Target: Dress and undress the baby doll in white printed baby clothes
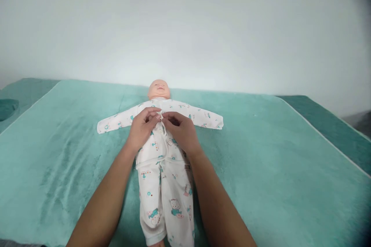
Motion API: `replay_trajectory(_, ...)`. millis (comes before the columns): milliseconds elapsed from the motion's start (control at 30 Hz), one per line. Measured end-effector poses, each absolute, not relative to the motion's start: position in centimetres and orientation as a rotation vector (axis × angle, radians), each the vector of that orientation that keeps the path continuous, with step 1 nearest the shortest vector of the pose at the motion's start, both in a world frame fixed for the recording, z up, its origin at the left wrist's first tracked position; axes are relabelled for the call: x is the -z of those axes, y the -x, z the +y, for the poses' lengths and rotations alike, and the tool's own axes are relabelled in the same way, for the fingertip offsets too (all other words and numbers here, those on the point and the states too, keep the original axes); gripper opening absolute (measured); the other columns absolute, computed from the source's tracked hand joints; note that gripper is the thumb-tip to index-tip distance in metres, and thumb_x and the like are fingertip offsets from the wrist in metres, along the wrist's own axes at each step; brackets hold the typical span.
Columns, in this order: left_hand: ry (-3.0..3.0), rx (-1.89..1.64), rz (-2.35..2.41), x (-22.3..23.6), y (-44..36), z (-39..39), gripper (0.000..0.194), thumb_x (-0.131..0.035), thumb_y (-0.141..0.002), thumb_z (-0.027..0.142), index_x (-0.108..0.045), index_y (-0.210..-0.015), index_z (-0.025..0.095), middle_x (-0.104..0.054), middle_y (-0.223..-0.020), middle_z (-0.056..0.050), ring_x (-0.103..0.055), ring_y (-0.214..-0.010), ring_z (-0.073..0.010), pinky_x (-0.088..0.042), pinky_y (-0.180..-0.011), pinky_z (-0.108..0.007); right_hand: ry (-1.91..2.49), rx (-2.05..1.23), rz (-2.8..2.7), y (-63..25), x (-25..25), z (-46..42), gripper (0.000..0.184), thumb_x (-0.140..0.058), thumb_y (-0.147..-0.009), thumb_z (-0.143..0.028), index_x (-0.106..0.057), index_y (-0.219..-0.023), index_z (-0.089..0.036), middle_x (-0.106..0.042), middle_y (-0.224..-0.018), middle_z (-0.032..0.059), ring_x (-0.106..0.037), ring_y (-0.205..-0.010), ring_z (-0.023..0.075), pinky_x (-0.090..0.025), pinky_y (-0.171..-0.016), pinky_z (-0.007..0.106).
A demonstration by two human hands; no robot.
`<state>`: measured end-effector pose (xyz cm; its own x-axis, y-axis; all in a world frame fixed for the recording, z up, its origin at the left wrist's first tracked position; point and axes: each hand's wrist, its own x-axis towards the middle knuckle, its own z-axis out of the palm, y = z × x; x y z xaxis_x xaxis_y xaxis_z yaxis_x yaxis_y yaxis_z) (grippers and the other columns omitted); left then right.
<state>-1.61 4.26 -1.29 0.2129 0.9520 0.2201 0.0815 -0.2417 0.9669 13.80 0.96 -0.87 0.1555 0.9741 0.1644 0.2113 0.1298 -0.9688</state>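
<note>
A baby doll [159, 89] lies on its back, its head toward the wall. It wears a white printed top [153, 148] with both sleeves stretched out sideways, and matching white pants [175, 200]. Over the chest, my left hand [144, 125] pinches one front edge of the top between thumb and fingers. My right hand [182, 129] pinches the opposite edge, close beside the left fingertips. Below them the front opening gapes slightly. Any button between the fingertips is too small to make out. One bare foot of the doll shows at the bottom edge.
A light green plush blanket [261, 170] covers the surface under the doll, wrinkled on the left. Darker green fabric [327, 123] borders it at the right, and a dark green item [8, 109] lies at the far left. A white wall [185, 38] rises behind.
</note>
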Motion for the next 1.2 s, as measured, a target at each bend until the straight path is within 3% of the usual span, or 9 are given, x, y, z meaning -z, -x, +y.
replay_trajectory(200,-1.633,-1.148,1.062,1.0,1.4,4.0,0.036,-0.063,-0.09,0.035,-0.06,-0.124,0.022,-0.061,-0.08,0.003,-0.051,-0.065,-0.0111,-0.042,-0.064,-0.025,1.374,-0.787,-1.472,-13.7,0.4,0.7,0.018,-0.064,-0.081,-0.029,-0.072,-0.096,-0.022,-0.069,-0.079,-0.0018,-0.058,-0.069,0.0133,-0.047,-0.069,0.028)
replay_trajectory(733,-1.66,-1.123,1.266,0.7,0.8,3.6,0.037,-0.06,-0.076,0.017,-0.069,-0.111,0.024,-0.061,-0.076,0.004,-0.053,-0.065,-0.0109,-0.044,-0.067,-0.025,1.361,-0.813,-1.583,-14.0,0.2,0.6,0.024,-0.064,-0.076,-0.02,-0.067,-0.1,-0.025,-0.071,-0.087,-0.0028,-0.061,-0.076,0.0142,-0.048,-0.074,0.029)
replay_trajectory(933,-1.708,-1.163,1.361,0.0,0.4,3.0,0.034,-0.056,-0.077,0.015,-0.074,-0.105,0.023,-0.06,-0.074,0.004,-0.052,-0.063,-0.0107,-0.044,-0.067,-0.026,1.353,-0.788,-1.608,-14.0,0.5,0.6,0.026,-0.066,-0.079,-0.024,-0.066,-0.104,-0.027,-0.069,-0.088,-0.0037,-0.057,-0.074,0.0128,-0.046,-0.072,0.027)
replay_trajectory(1200,-1.48,-1.177,1.223,0.3,0.7,3.4,0.031,-0.056,-0.074,0.018,-0.069,-0.101,0.021,-0.059,-0.073,0.003,-0.049,-0.059,-0.0104,-0.04,-0.057,-0.024,1.338,-0.829,-1.544,-13.9,0.8,0.6,0.035,-0.068,-0.079,-0.027,-0.065,-0.114,-0.026,-0.068,-0.091,-0.0024,-0.056,-0.077,0.0134,-0.047,-0.077,0.029)
